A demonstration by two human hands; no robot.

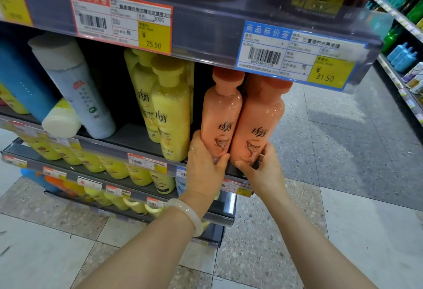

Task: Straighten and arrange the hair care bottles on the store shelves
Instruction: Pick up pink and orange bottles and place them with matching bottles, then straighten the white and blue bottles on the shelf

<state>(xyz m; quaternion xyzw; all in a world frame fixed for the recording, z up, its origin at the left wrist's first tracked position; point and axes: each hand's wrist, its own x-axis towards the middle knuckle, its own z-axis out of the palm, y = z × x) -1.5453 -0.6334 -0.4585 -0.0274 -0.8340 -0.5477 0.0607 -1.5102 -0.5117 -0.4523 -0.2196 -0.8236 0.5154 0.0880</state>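
Hands [231, 169] around orange bottles [240, 119].

One head-worn wide-angle view looks forward and down, close to the shelf [146, 144] end at arm's reach, with floor [332, 151] and a side aisle at right.

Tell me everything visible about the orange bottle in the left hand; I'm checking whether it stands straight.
The left peach-orange glossy plastic bottle has a darker orange flat cap, a narrow neck and black printed characters on its front. It stands at the shelf's front edge, leaning slightly rightward, its side touching the matching orange bottle beside it. The left hand wraps its lower part in a closed grip. Its cap sits just below the blue-bordered price label.
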